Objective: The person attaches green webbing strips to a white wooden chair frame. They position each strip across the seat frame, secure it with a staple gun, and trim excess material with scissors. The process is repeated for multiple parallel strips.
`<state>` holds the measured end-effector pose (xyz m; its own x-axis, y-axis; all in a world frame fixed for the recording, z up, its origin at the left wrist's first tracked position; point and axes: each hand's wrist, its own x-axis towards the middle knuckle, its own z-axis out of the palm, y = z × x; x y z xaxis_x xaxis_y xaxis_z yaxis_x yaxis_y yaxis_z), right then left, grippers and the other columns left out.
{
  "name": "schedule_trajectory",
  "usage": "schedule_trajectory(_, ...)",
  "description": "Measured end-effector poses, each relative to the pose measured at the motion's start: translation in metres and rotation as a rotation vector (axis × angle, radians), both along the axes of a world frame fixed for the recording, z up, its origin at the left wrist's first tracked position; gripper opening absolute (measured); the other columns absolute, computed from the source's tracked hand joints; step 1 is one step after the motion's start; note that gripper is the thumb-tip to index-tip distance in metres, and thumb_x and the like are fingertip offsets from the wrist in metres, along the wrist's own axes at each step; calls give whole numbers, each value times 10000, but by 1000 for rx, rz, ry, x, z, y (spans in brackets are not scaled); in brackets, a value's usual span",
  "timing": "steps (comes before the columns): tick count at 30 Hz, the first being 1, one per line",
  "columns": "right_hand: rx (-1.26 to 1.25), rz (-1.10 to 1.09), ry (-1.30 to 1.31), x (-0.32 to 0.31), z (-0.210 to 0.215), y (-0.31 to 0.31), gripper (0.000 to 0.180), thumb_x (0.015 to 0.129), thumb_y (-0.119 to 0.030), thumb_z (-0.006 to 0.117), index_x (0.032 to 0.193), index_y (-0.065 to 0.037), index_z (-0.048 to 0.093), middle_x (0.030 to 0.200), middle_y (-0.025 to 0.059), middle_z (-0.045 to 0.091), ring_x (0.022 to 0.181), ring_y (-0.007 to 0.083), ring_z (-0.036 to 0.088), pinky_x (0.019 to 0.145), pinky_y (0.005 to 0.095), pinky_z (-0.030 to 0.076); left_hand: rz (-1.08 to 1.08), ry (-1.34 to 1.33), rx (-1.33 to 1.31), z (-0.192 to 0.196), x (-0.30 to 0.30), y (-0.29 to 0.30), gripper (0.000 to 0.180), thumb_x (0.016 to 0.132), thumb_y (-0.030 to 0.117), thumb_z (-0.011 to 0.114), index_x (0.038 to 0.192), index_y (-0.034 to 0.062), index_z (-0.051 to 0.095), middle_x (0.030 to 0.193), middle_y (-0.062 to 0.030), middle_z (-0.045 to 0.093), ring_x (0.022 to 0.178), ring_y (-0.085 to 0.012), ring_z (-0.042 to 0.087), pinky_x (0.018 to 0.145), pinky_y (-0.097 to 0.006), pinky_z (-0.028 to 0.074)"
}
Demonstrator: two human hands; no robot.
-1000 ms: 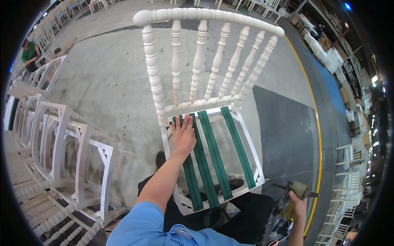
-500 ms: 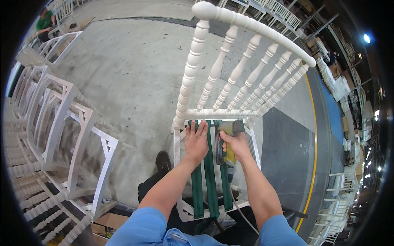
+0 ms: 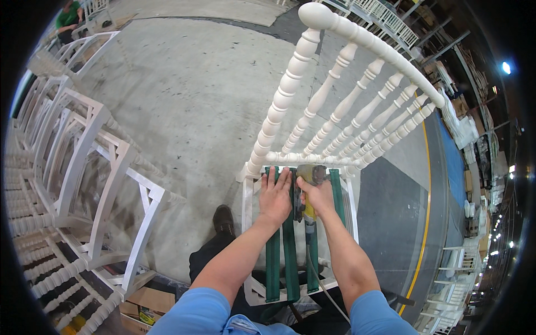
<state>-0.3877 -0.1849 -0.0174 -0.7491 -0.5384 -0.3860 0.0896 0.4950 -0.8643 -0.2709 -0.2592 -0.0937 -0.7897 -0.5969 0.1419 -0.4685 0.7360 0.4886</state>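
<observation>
A white wooden chair with a turned-spindle back [image 3: 285, 95] stands before me. Green webbing straps [image 3: 272, 262] run lengthwise over its open seat frame [image 3: 247, 223]. My left hand [image 3: 276, 200] lies flat on the straps near the back rail, fingers stretched out. Close beside it, my right hand [image 3: 320, 197] grips a yellow and grey air stapler [image 3: 310, 211], its head over the straps at the rear rail. A thin hose [image 3: 314, 265] trails from the stapler toward me. The stapler's tip and any staples are hidden.
Unfinished white chair frames [image 3: 106, 162] crowd the left side. An open cardboard box [image 3: 151, 300] sits at lower left. At far upper left a person in green [image 3: 68, 21] is seated. More white chairs [image 3: 455, 279] stand at right, beyond a yellow floor line [image 3: 425, 223].
The stapler and my right hand have shifted left across the seat, closer to my left hand. A strap at the right now shows uncovered. The whole view has turned slightly.
</observation>
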Motion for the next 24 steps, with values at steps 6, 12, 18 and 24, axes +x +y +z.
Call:
schedule_trajectory(6,-68,0,-44,1,3,3,224,944,-219,828,987,-18,739,819,42,703,546,126,600,462,294,475,51,146,71,-4,1,-3,600,931,132,684,1495,-14,540,1683,-187,377,1577,-439,295,1299,-575,229)
schedule_trajectory(12,-87,-14,-61,0,7,5,238,940,-221,835,999,-11,739,845,48,714,562,126,609,475,289,483,66,178,104,-4,-4,0,514,907,179,750,1273,-138,577,1688,-334,219,1583,-496,234,1300,-574,227)
schedule_trajectory(18,-41,8,-35,1,3,-2,251,940,-261,838,923,-28,747,775,28,695,535,117,609,456,294,495,74,104,44,-17,-6,1,495,917,190,742,1251,-139,581,1702,-334,202,1601,-493,196,1302,-581,222)
schedule_trajectory(24,-48,3,-31,3,-6,-4,251,940,-254,836,926,-17,753,768,33,698,521,121,605,450,297,485,91,126,56,-18,-8,4,315,1010,106,519,1185,-135,622,1720,-297,227,1608,-468,219,1318,-558,214)
